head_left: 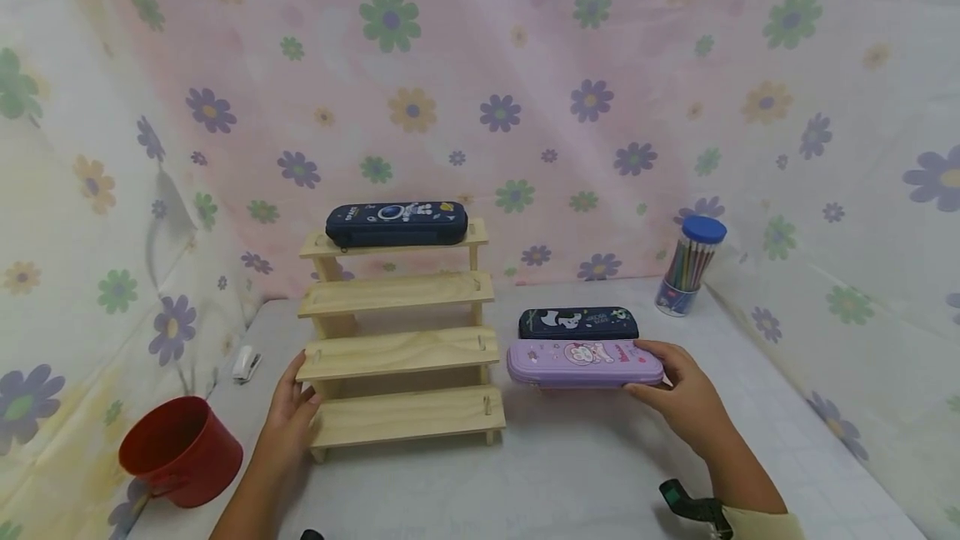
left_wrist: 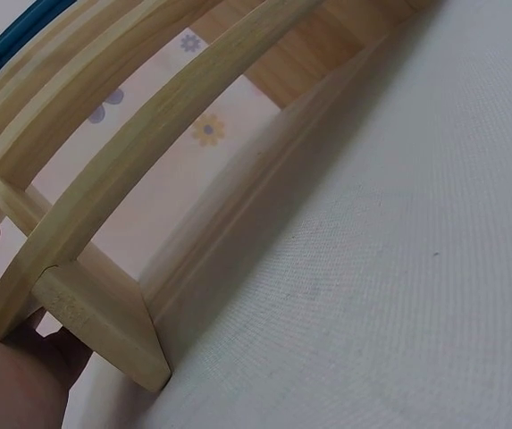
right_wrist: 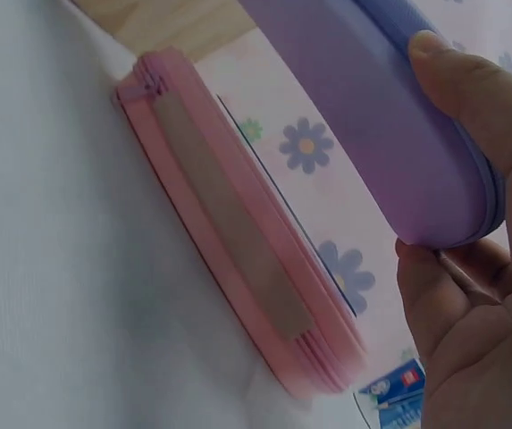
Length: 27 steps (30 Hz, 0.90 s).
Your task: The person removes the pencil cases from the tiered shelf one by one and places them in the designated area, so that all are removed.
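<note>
right of the rack [head_left: 397, 352], your right hand [head_left: 686, 398] grips the purple case [head_left: 583, 363] by its end, lifted clear of the table [head_left: 570, 473]. your left hand [head_left: 288, 415] rests flat on the rack's left side. you seem mid-carry; next calls for levelling it over a free step. i count four cases: one on top, dark [head_left: 577, 323] and pink [right_wrist: 238, 232] on the table.
</note>
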Each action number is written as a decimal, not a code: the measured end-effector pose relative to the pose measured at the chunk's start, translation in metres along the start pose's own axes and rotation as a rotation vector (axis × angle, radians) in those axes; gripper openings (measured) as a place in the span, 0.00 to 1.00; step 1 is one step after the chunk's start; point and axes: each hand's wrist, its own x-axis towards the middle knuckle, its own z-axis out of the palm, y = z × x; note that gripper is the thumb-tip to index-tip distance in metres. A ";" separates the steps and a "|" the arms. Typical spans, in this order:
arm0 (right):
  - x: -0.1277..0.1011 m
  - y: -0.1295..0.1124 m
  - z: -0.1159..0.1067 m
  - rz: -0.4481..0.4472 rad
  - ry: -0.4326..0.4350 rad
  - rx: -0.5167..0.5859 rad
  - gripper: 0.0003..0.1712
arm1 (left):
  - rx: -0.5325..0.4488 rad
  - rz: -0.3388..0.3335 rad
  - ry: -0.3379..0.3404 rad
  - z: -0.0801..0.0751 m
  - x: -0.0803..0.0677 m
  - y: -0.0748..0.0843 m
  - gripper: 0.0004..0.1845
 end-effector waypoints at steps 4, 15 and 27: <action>-0.002 0.007 -0.007 0.008 -0.024 -0.008 0.51 | 0.030 -0.042 0.018 -0.001 0.002 0.002 0.40; -0.006 0.019 -0.018 0.079 -0.143 -0.086 0.49 | -0.036 0.040 -0.001 0.000 -0.001 -0.007 0.39; -0.006 0.032 -0.024 0.146 -0.201 -0.123 0.53 | 0.009 0.030 -0.003 -0.001 0.002 -0.005 0.39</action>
